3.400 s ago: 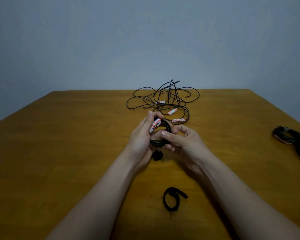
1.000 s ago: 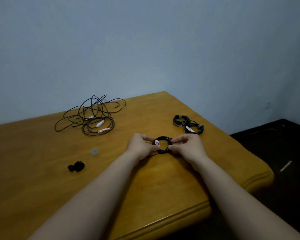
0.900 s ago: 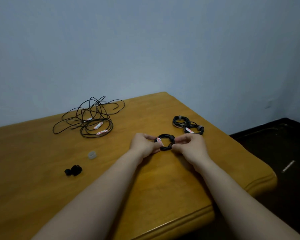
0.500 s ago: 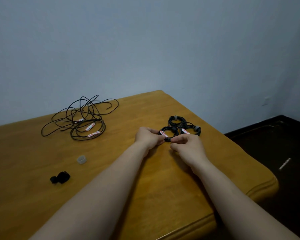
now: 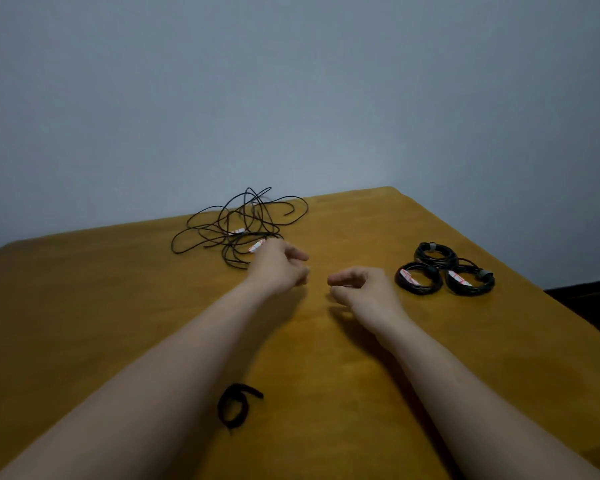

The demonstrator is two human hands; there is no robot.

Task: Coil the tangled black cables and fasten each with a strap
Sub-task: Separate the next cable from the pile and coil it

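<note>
Three coiled cables (image 5: 435, 253) lie bunched together near the right edge of the table (image 5: 84, 306), each touching its neighbour. One sits toward the far side and two sit side by side in front of it. The far coil has a grey band across its top, and the two nearer coils carry white-and-red labels.

Toward the far edge, left of the table's far right corner, the tangled cables (image 5: 236, 226) sprawl in loose black loops with some strands arching up off the wood. White-and-red labels show among them.

Both forearms reach in from the near edge. The left hand (image 5: 278, 265) hangs at the near right side of the tangle with its fingers loosely curled and holding nothing. It covers the closest loops, and it is unclear whether it touches them. The right hand (image 5: 364, 289) is just beside it, between it and the three coils, palm turned inward. Its fingers are also slack and half bent, with nothing in them. A small gap separates the two hands.

A black strap (image 5: 236, 405) curled into a loop lies on the wood toward the near edge, between the forearms and close to the left one.

A plain grey-blue wall (image 5: 291, 98) rises behind the table, and dark floor (image 5: 589, 303) shows past the right edge.
</note>
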